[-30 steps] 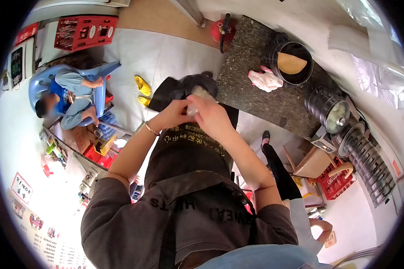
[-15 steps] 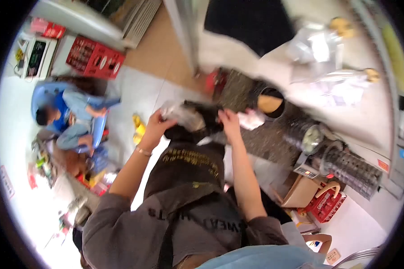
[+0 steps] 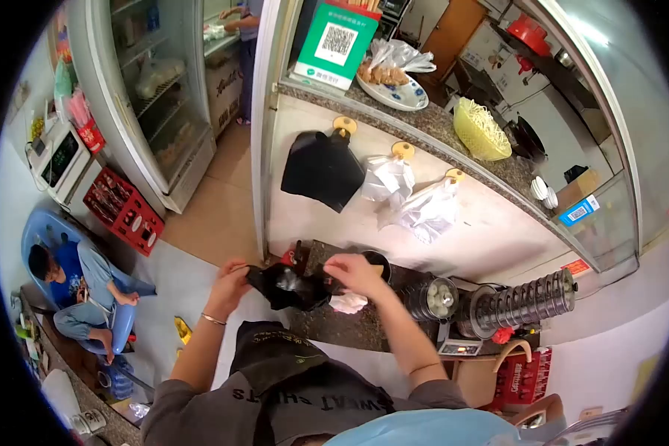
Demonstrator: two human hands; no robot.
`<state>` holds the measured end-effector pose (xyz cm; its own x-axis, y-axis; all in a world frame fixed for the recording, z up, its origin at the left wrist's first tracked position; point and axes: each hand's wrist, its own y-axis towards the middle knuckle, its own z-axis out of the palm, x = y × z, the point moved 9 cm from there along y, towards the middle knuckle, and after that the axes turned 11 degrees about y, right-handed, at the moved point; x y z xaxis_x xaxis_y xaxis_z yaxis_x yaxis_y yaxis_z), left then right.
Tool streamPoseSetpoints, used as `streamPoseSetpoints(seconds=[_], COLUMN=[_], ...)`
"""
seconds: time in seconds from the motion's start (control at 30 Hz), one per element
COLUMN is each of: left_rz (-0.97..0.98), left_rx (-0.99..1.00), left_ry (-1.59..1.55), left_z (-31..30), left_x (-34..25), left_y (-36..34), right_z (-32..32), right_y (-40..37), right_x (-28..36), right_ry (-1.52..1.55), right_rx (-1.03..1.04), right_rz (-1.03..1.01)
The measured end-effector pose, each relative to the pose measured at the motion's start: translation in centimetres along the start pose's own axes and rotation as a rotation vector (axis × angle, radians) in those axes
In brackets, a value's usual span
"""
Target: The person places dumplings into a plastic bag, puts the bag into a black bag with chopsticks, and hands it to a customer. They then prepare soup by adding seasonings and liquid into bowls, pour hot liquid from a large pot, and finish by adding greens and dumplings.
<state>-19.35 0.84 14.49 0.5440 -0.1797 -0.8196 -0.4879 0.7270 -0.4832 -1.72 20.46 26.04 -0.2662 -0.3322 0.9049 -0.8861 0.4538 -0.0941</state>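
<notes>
A black plastic bag (image 3: 279, 294) hangs between my two hands in front of the apron. My left hand (image 3: 231, 287) pinches its left edge, and my right hand (image 3: 355, 273) has its fingers closed at the right edge. Inside the bag's mouth shows a shiny clear plastic bag (image 3: 288, 279); its contents are hidden. Just below my right hand is a crumpled white-pink cloth or tissue (image 3: 348, 302), close over the dark stone counter (image 3: 334, 328).
On the counter stand a pot of pale round food (image 3: 432, 299) and a steamer stack (image 3: 524, 303). Bags hang from hooks on the wall panel, among them a black bag bundle (image 3: 322, 171). Leftward, a person sits in a blue chair (image 3: 126, 316). A red bottle crate (image 3: 123, 212) stands behind.
The clear bag, earlier by my left hand above the black bag, now sits within the black bag's mouth. My view has tilted up, showing the serving ledge and fridge.
</notes>
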Motion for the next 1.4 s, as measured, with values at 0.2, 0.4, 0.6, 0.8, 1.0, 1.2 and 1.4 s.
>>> streamPoseSetpoints(seconds=[0.2,0.4,0.6,0.8,1.0,1.2,1.4], left_rz=[0.131,0.410,0.510,0.503,0.494,0.461,0.489], left_rx=[0.288,0.502,0.614,0.811,0.929,0.947,0.861], left_ry=[-0.295,-0.216,-0.243,-0.404,-0.406,-0.378,-0.306], left_z=[8.1,7.6,4.9,7.0,7.9,8.5,7.9], left_x=[-9.6,-21.8,-31.3,-35.5,-36.9,-36.2,-36.2], left_y=[-4.8,-8.6,-8.5,-5.6,-5.1,-4.5,-4.6], right_z=[-14.9,-26.7,-25.5,-5.5,-1.2,-28.4,-30.0], right_y=[7.2,21.1,21.1,14.9,17.5,23.5,27.9], right_x=[14.0,19.3,20.5,24.4,28.1,32.5,34.5], right_ry=[-0.159,-0.423,-0.395,0.550,0.009,-0.335,-0.417], right_rx=[-0.497,-0.888,-1.001,-0.400,-0.031,-0.976,-0.852], right_rz=[-0.284,-0.005,-0.166,-0.399,-0.283,-0.601,-0.447])
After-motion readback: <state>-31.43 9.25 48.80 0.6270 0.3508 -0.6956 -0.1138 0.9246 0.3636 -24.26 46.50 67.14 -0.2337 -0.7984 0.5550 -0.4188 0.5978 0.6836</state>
